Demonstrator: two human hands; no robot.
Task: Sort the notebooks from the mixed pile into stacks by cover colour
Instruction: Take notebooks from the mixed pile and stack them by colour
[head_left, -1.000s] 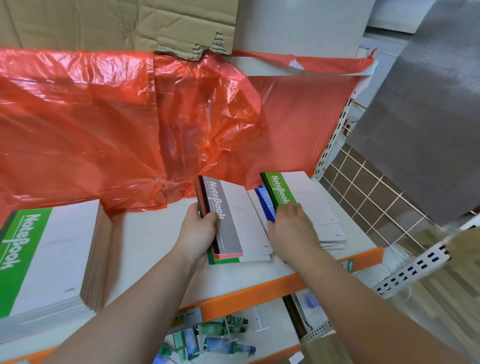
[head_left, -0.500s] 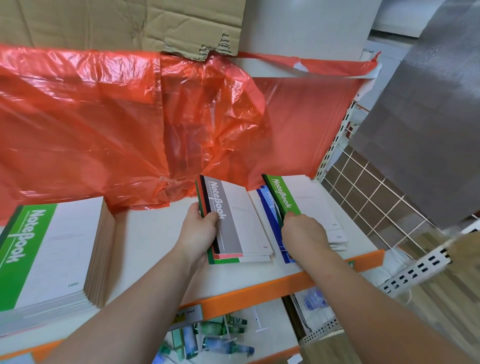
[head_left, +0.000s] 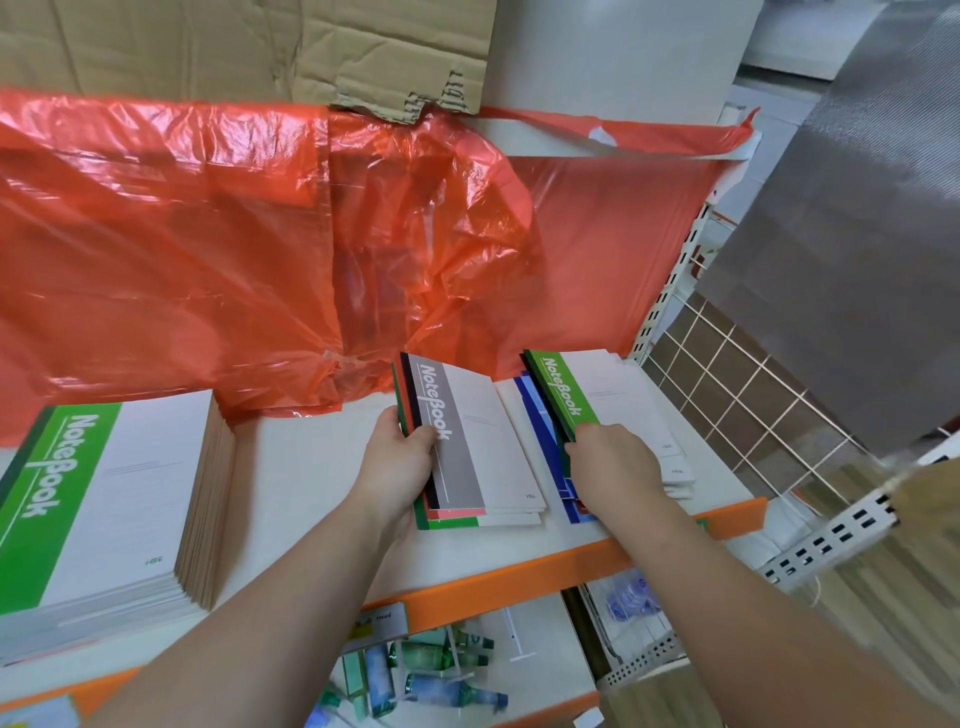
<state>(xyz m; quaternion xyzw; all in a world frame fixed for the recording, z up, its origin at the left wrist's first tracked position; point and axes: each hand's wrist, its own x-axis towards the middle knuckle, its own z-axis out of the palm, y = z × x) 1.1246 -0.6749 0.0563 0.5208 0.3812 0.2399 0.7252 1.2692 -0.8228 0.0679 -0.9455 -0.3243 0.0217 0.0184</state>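
Three notebook piles are lying: green stack (head_left: 119, 493), grey-topped pile (head_left: 488, 441), green-topped pile (head_left: 623, 400); two hands are showing: left hand (head_left: 395, 467), right hand (head_left: 618, 462).

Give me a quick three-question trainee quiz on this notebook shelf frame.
1. True or false: the left hand grips the pile topped by the grey notebook.
2. The right hand holds the near spine end of which notebook? A blue, B green, C red.
3. Fill in: the tall green stack stands to the ___ of both hands.

Key: 1 true; 2 B, the green notebook; 3 left.
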